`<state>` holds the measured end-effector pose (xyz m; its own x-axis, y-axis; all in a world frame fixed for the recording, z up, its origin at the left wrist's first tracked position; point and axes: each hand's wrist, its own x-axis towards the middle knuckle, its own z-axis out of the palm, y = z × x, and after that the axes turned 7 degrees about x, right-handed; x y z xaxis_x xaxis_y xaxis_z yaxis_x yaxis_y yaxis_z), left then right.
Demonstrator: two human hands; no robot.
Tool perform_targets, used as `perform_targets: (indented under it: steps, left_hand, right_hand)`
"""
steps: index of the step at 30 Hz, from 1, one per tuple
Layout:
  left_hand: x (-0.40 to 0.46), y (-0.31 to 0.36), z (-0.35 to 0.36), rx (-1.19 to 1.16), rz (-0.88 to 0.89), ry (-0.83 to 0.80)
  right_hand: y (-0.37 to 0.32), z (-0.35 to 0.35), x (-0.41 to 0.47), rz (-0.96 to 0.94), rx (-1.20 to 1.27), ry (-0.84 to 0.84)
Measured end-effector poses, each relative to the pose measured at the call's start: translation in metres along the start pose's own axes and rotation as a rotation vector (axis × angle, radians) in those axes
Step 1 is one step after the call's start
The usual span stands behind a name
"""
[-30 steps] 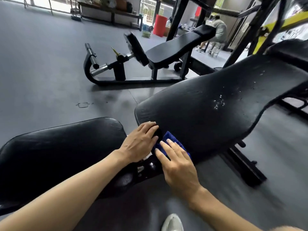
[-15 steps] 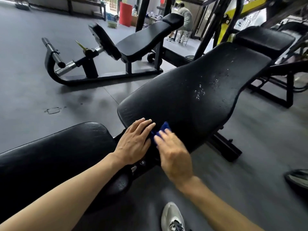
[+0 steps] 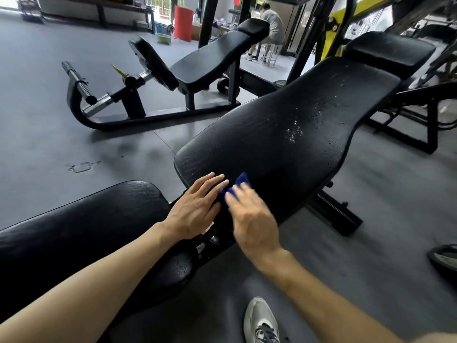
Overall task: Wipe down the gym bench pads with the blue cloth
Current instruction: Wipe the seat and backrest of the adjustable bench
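Observation:
A black back pad point(image 3: 284, 134) slopes up to the right, with white specks and droplets near its middle. A second black seat pad point(image 3: 86, 221) lies at the lower left. At the back pad's near end, the blue cloth point(image 3: 241, 181) is pressed flat under my right hand point(image 3: 252, 219); only its far corner shows. My left hand point(image 3: 195, 209) rests flat beside it, fingers spread over the pad's lower edge and the gap between the pads. The right hand is blurred.
Another black bench machine point(image 3: 197, 68) with a chrome bar stands on the grey floor behind. The bench's black frame foot point(image 3: 333, 214) juts out on the right. My grey shoe point(image 3: 261, 320) is below. A person point(image 3: 272, 23) sits far back by a red bin point(image 3: 183, 22).
The view has swung so that the back pad sits more central. My right hand with the cloth has slid a little up the pad's near end, and my left hand has stayed beside it.

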<state>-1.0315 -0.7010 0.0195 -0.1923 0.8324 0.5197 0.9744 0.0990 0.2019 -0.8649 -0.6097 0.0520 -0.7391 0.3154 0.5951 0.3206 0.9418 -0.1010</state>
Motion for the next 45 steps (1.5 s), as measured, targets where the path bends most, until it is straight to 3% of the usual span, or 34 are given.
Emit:
perform_targets:
  steps: [2,4,7,10,13,17,21,24,27,29,33,36,39,45]
  left_hand:
    - [0.0,-0.005,-0.002,-0.023,0.019,-0.022]
    - [-0.001,-0.01,-0.007,-0.024,0.022,-0.066]
    - [-0.003,-0.014,-0.013,0.001,0.031,-0.118]
    - [-0.006,-0.019,-0.012,0.094,-0.004,-0.076]
    - [-0.01,-0.029,-0.013,0.101,-0.209,-0.135]
    - [-0.008,-0.044,-0.029,0.063,-0.19,-0.298]
    - [-0.01,-0.054,-0.042,0.091,-0.149,-0.343]
    - [-0.019,-0.053,-0.034,0.158,-0.135,-0.308]
    - [-0.02,-0.053,-0.029,0.128,-0.138,-0.272]
    - [-0.021,-0.057,-0.028,0.105,-0.136,-0.252]
    - [-0.022,-0.057,-0.03,0.098,-0.158,-0.271]
    - [-0.022,-0.057,-0.032,0.044,-0.229,-0.284]
    - [-0.021,-0.059,-0.03,-0.038,-0.267,-0.249]
    - [-0.02,-0.05,-0.032,-0.029,-0.193,-0.229]
  right_hand:
    - [0.006,-0.003,0.001,-0.139,0.023,-0.065]
    - [0.041,-0.014,0.022,-0.162,0.002,-0.107]
    - [0.099,-0.04,0.062,0.085,-0.096,-0.027]
    - [0.08,-0.033,0.066,0.248,-0.136,0.005]
    - [0.012,0.002,0.031,0.072,-0.032,-0.067]
    - [0.003,0.014,0.029,-0.176,0.05,-0.163]
    - [0.068,0.001,0.085,0.075,-0.08,-0.135]
    - [0.032,0.011,0.081,0.206,-0.101,-0.064]
    - [-0.03,0.032,0.041,-0.048,-0.003,-0.142]
    - [-0.036,0.034,0.033,-0.187,0.046,-0.227]
    - [-0.012,0.043,0.068,-0.067,-0.043,-0.207]
    - [-0.037,0.058,0.079,0.034,-0.069,-0.226]
    - [-0.045,0.05,0.057,-0.035,-0.037,-0.234]
    - [0.008,-0.045,-0.036,-0.258,-0.052,-0.284]
